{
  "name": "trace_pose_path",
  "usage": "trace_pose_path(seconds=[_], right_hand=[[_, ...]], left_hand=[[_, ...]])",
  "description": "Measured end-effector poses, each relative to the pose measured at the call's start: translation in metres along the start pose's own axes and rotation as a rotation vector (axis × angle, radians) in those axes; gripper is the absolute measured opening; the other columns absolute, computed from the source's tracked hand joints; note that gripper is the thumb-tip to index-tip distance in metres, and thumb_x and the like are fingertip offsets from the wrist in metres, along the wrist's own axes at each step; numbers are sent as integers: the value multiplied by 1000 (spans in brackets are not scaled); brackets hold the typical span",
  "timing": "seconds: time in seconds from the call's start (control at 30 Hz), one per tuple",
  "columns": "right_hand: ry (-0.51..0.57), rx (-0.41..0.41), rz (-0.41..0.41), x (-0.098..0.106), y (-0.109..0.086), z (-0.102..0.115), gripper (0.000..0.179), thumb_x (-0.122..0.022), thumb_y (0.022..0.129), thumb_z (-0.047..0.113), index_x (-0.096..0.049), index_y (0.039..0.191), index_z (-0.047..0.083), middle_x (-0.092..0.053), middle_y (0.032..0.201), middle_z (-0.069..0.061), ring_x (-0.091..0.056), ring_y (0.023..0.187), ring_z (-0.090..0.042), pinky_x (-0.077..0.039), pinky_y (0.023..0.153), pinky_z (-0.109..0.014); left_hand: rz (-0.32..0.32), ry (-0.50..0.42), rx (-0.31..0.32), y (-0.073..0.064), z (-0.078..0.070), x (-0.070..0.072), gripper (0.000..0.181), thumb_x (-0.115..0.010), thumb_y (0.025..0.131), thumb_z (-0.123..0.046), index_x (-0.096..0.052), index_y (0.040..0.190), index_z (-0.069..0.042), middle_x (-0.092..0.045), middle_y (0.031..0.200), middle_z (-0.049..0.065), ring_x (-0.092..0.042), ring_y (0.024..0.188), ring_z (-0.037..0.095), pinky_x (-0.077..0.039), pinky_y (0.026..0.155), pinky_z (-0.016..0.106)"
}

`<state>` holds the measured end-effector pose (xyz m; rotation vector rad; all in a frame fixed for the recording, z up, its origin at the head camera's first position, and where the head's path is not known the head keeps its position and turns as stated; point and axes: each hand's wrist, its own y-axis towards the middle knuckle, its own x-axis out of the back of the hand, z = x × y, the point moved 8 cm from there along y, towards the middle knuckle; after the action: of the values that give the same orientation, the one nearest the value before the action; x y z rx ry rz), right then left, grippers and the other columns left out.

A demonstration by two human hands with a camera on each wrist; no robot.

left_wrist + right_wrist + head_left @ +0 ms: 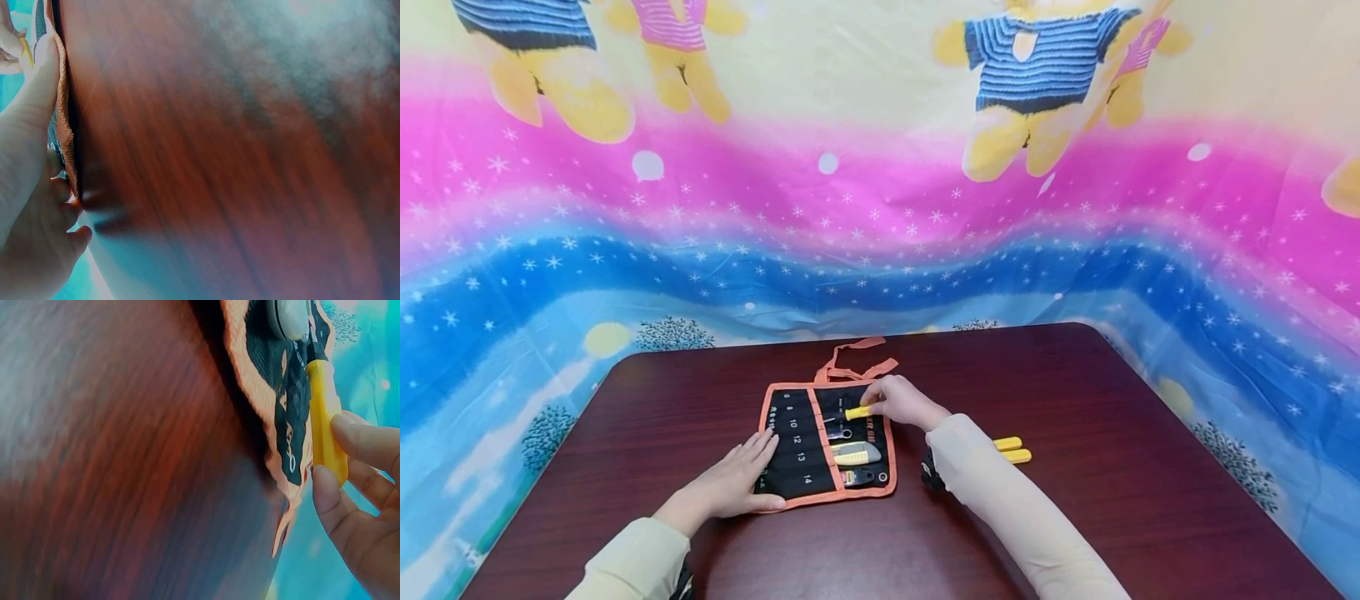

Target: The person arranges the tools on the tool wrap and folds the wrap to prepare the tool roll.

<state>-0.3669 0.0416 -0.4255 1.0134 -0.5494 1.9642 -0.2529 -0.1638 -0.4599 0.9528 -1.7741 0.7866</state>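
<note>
A black tool roll (790, 458) with orange trim lies spread on the table, numbers printed down its left part. My left hand (737, 479) rests on the roll's left edge, fingers extended and thumb at the near corner. My right hand (902, 402) pinches a yellow-handled screwdriver (326, 419) between thumb and fingers over the upper right of the roll. Its shaft points left toward the pocket band. Below it, a utility knife (856, 453) with a grey and pale yellow body sits in a pocket. A dark-handled tool (859, 477) sits in the lowest pocket.
Two yellow handles (1017, 456) lie on the table, partly hidden behind my right forearm. Orange tie straps (850, 371) trail from the roll's far edge. The dark red wooden table (625, 467) ends at a patterned curtain (880, 250).
</note>
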Motion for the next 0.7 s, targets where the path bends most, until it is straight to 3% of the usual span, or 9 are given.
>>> trace_pose_path(seconds=[0.27, 0.7], right_hand=[[-20, 32, 22, -9, 6, 8, 17, -65, 85, 5, -73, 97, 13, -66, 95, 3, -59, 85, -10, -49, 71, -23], [-30, 20, 80, -19, 10, 11, 15, -68, 82, 4, -72, 95, 12, -65, 91, 2, -57, 77, -8, -49, 67, -23]], left_hand=[[7, -9, 7, 0, -1, -1, 100, -59, 77, -62, -26, 142, 7, -19, 147, 25, -15, 134, 40, -19, 104, 55], [10, -11, 1, 0, 0, 0, 101, -58, 77, -63, -25, 142, 7, -19, 147, 25, -15, 134, 40, -19, 104, 55]])
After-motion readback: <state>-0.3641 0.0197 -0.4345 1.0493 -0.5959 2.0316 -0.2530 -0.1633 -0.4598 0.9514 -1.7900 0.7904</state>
